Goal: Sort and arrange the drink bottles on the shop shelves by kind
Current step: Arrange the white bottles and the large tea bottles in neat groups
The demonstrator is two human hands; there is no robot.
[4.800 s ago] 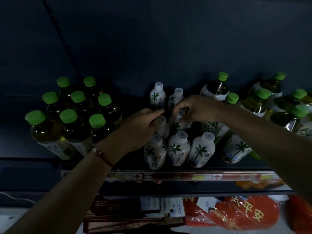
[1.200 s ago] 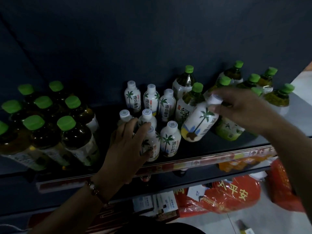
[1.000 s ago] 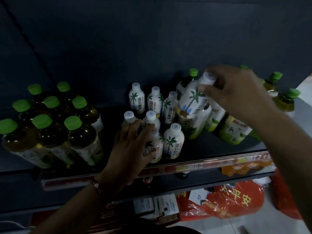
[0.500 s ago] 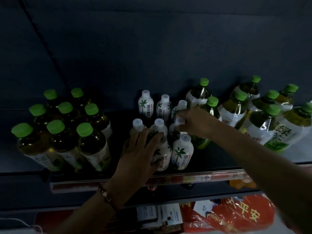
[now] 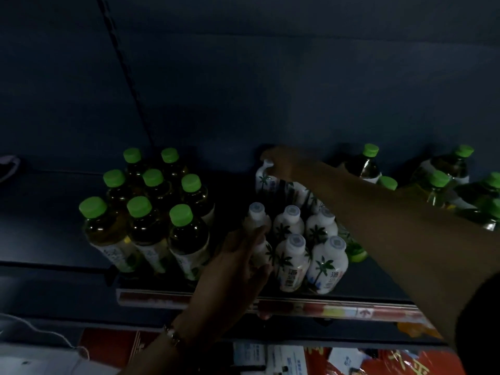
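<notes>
Several small white coconut-drink bottles [image 5: 295, 239] with palm prints stand in a block at the middle of the dark shelf [image 5: 378, 282]. My right hand [image 5: 284, 163] reaches over them to the back row and pinches the top of the back-left white bottle [image 5: 263, 182], which stands upright. Lower down, my left hand [image 5: 238, 263] wraps the front-left white bottle [image 5: 263, 249], which is mostly hidden behind my fingers. Large green-capped tea bottles stand in a tight group on the left [image 5: 151, 212] and a looser group on the right [image 5: 438, 185].
The shelf's front edge carries a red and yellow price strip [image 5: 338, 311]. Below it lie red packets [image 5: 392, 364] and white cards [image 5: 270, 358]. A dark back panel rises behind the bottles. One green-capped bottle [image 5: 354, 250] leans close against the right side of the white block.
My right hand brought a white bottle from the right-hand tea group into the white block, then reached on to the back row. My left hand stayed at the block's front-left corner.
</notes>
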